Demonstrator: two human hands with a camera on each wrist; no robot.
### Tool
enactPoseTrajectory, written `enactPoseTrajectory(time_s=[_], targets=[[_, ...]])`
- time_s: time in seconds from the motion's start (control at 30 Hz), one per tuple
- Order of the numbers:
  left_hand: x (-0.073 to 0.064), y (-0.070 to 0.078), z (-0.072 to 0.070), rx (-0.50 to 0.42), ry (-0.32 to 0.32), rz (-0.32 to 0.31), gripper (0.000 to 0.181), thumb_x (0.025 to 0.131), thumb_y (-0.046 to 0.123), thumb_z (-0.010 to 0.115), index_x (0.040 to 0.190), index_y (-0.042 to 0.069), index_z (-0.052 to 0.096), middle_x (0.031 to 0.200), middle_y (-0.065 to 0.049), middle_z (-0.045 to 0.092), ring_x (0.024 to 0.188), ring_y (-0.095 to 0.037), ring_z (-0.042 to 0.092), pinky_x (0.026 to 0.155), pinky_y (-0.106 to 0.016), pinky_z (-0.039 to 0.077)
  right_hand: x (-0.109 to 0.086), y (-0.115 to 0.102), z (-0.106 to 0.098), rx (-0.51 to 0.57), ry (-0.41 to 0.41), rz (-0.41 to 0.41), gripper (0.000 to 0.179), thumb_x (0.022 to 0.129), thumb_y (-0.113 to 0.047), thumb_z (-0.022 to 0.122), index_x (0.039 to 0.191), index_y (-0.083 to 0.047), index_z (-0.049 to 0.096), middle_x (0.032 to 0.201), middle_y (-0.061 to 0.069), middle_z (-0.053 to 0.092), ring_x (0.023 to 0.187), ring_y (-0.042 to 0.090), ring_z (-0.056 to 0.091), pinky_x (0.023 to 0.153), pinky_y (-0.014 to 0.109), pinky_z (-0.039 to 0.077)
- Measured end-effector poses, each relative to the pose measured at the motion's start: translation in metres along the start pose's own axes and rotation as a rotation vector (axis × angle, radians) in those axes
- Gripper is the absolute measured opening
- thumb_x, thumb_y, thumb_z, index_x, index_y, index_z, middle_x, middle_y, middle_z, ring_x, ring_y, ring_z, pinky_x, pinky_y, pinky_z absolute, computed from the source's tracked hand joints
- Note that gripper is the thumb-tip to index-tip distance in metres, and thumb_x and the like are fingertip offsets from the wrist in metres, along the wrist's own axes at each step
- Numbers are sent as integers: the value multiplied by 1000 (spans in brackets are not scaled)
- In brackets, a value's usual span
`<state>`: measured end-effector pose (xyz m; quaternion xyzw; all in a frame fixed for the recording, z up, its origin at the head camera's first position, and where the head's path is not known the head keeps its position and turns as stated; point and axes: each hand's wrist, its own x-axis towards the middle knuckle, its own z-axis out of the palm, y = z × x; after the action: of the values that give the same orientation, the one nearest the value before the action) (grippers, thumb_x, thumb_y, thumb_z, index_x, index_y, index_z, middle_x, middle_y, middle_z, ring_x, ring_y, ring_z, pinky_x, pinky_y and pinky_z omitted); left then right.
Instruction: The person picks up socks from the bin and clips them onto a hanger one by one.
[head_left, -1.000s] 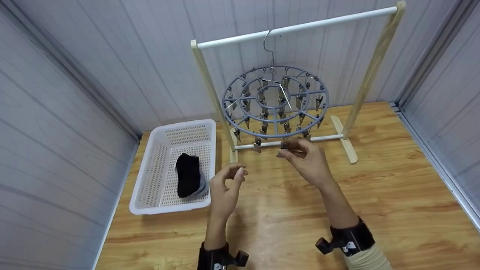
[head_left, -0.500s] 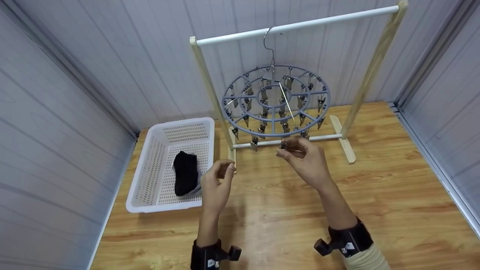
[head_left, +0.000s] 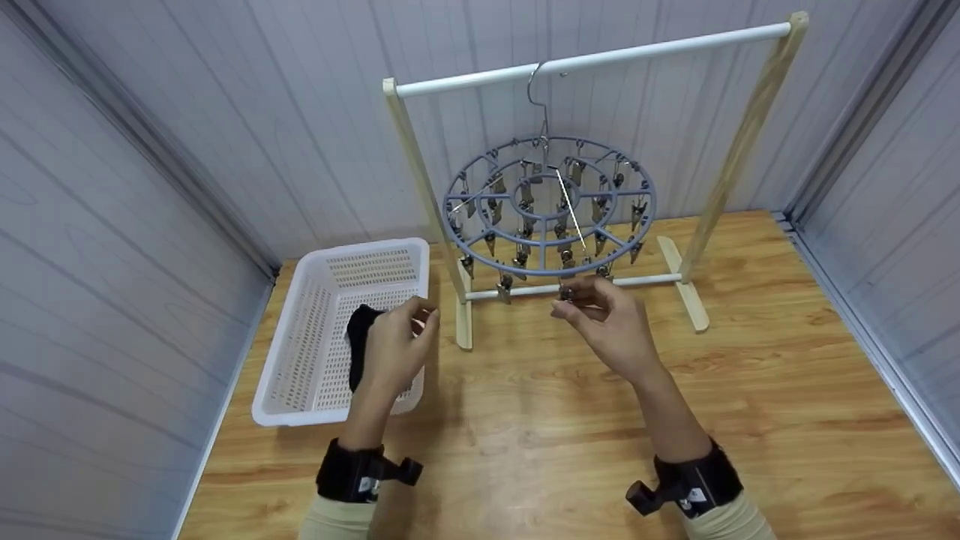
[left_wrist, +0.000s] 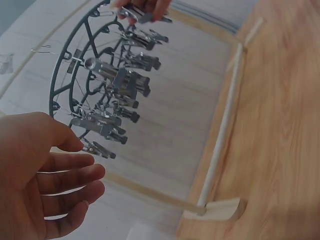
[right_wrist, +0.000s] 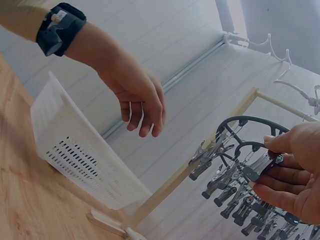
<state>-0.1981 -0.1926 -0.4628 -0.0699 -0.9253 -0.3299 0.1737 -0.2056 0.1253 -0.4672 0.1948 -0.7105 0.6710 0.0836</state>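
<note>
A round grey clip hanger [head_left: 544,266] with several metal clips hangs by its hook from the white bar of a rack. At its front rim my right hand [head_left: 616,330] pinches one metal clip [right_wrist: 260,167] between thumb and fingers. My left hand [head_left: 399,341] is over the right side of the white basket [head_left: 274,375], fingers loosely bent, holding nothing, as the left wrist view also shows. Beneath it lies a black sock [head_left: 360,337], partly hidden by the hand; a grey item seen beside it earlier is covered.
The rack has wooden posts [head_left: 739,150], a white top bar [head_left: 675,49] and wooden feet [head_left: 684,289] on the wood-grain floor [head_left: 540,435]. Pale panel walls [head_left: 105,300] close in the left, back and right.
My left hand has moved left, from beside the basket to above it, still holding nothing. The right hand keeps its pinch on the clip. The hanger has shifted slightly.
</note>
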Motion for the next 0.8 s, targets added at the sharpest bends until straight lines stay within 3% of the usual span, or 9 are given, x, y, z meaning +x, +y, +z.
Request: enactPoseTrajectory(time_s=[0.33,0.53,0.8], targets=[[38,-19,-20,224,-113,38,16,98,19,67,99,7,77,86,-7,78,76,-27,73,68,-48,59,-1,1,3,9,8,3,32,97,-17,80,123,-1,70,113,17,70,97,29,75,88,37,62],[56,-39,-24,303,-172,-27,20,98,20,64,101,5,76,90,-11,77,83,-34,73,71,-52,59,0,3,2,-1,3,15,32,97,-18,80,122,-1,70,112,16,70,97,27,75,89,36,62],[79,-73,-26,354,-186,-127,27,99,19,58,105,-1,75,96,-18,76,84,-37,71,75,-55,58,1,5,0,13,-2,22,32,97,-17,79,122,-1,69,113,17,69,99,29,74,90,37,62]])
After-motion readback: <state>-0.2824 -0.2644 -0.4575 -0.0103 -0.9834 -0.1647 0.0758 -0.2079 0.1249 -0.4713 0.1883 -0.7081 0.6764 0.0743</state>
